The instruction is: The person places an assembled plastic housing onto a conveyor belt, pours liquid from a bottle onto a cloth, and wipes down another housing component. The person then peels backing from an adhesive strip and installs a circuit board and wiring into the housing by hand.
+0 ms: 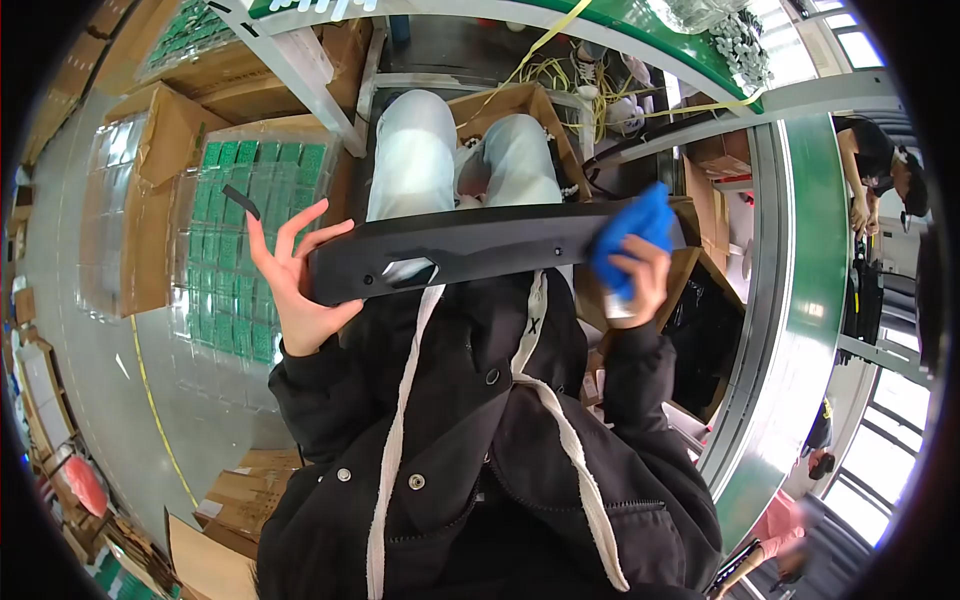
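Observation:
A long black panel (pixel 490 245) with a cut-out and small holes lies across my lap, just below my knees in the view. My left hand (pixel 305 275) grips its left end between thumb and fingers, and a small black strip (pixel 240 201) sticks to or rests on a raised fingertip. Over the panel's right end, my right hand (pixel 640 280) is closed around a blue cloth (pixel 636 232), slightly blurred. The cloth covers part of that end.
Boxes with green circuit boards (pixel 240 240) stand at the left. A cardboard box (pixel 520 105) sits beyond my knees. A green-topped bench (pixel 800 300) runs along the right, with people behind it. Metal frame legs (pixel 300 80) stand ahead.

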Motion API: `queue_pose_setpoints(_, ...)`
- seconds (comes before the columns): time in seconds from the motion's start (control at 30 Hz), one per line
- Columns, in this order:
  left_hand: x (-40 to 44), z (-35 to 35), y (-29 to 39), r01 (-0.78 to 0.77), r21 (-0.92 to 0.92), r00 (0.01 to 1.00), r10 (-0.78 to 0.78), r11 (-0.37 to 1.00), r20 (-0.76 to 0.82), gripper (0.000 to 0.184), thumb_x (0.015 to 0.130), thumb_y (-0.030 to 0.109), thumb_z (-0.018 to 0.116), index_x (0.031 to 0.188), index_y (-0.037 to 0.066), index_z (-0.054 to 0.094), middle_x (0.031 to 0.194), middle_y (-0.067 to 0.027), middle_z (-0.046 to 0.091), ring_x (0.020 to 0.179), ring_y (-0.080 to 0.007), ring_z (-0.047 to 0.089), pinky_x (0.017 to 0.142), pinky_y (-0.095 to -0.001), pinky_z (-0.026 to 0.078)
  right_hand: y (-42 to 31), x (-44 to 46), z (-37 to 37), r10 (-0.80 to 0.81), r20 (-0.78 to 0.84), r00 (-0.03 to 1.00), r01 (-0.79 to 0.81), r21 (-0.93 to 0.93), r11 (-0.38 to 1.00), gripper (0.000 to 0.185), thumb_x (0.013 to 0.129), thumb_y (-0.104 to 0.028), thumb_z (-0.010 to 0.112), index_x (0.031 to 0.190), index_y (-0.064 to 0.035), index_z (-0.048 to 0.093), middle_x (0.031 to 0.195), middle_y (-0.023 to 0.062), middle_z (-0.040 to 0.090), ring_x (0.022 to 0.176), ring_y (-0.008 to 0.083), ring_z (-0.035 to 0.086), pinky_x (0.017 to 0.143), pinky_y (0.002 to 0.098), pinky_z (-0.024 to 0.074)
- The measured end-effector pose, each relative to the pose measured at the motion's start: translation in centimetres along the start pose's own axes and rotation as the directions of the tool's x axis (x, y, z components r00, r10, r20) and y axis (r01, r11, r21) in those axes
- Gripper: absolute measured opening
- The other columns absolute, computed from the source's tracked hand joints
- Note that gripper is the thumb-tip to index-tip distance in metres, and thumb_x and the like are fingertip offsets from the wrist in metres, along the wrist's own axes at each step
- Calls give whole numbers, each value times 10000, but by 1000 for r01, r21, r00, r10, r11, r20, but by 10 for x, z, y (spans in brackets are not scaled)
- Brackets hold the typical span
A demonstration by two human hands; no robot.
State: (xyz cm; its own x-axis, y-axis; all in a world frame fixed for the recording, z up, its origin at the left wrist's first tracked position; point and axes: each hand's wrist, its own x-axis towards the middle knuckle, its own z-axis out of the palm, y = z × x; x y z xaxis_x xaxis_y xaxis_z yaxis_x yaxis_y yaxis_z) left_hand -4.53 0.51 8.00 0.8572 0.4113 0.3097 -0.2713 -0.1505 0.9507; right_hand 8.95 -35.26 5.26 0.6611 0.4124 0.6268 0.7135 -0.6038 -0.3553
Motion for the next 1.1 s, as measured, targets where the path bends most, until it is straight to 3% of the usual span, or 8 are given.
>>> queue_pose_setpoints(0.17, 0, 2, -1, -12, -17, 1000, 12, 1000, -1, 1224, 503, 1, 699, 1458, 172, -47, 1281, -243, 428, 1064, -342, 572, 874, -400, 492, 118, -48, -49, 349, -274, 896, -385, -89, 919, 137, 753, 1, 651, 877, -27, 600, 963, 128, 610, 915, 256, 588, 839, 345, 454)
queue_pose_setpoints(0.23, 2, 1, -4, -15, -22, 1000, 14, 1000, -16, 1209, 513, 7, 693, 1458, 165, -43, 1280, -239, 429, 1070, -347, 566, 882, -407, 486, 129, -49, -55, 668, -348, 658, -620, 255, 742, 137, 830, -52, 629, 954, -22, 578, 947, 90, 598, 879, 179, 568, 820, 301, 447)
queue_pose_setpoints(0.47, -2, 8, -38, 58, -11, 955, -58, 998, -290, 925, 705, 98, 659, 1461, 97, 126, 948, -109, 613, 959, -217, 576, 908, -299, 399, 79, 50, -57, 684, -406, 606, -420, 567, 708, 213, 850, -82, 613, 1039, -7, 549, 979, 73, 591, 910, 155, 564, 827, 287, 443)
queue_pose_setpoints(0.67, 25, 0, -42, 172, 20, 935, -157, 985, -317, 917, 640, -11, 523, 1467, 134, 156, 876, -74, 554, 754, -146, 505, 724, -240, 400, 66, 149, -31, 824, 176, 538, -216, 974, -67, 174, 819, -73, 605, 988, -38, 582, 979, 61, 610, 925, 177, 590, 821, 316, 471)
queue_pose_setpoints(0.77, 42, -9, -51, 292, 26, 912, -270, 956, -307, 897, 624, -23, 502, 1452, 130, 195, 836, -74, 519, 701, -138, 467, 638, -229, 391, 90, 183, 7, 755, 113, 646, -67, 994, -92, 153, 828, -81, 601, 974, -38, 588, 946, 51, 620, 868, 174, 602, 773, 310, 487)
queue_pose_setpoints(0.9, 56, -25, -60, 418, 95, 882, -379, 903, -278, 811, 635, -36, 479, 1404, 108, 268, 804, -72, 488, 644, -132, 423, 561, -241, 374, 85, 238, 47, 833, -160, 530, 128, 986, 107, 148, 831, -103, 626, 940, -31, 556, 911, 52, 595, 810, 165, 582, 702, 291, 475)
queue_pose_setpoints(1.0, 58, -25, -55, 484, 89, 849, -443, 870, -288, 794, 625, -56, 451, 1387, 105, 291, 942, -105, 495, 701, -129, 459, 592, -236, 407, 115, 252, 99, 812, -348, 468, -148, 875, 460, 269, 831, -167, 662, 989, -21, 500, 923, 69, 546, 788, 147, 523, 719, 293, 440)
queue_pose_setpoints(1.1, 58, -29, -63, 510, 57, 845, -488, 858, -221, 824, 609, -79, 431, 1395, 123, 289, 1047, -130, 488, 772, -136, 488, 635, -231, 429, 102, 249, 95, 287, -609, 739, -485, -185, 855, 377, 785, -216, 665, 994, 44, 489, 994, 198, 490, 930, 335, 498, 838, 417, 396)
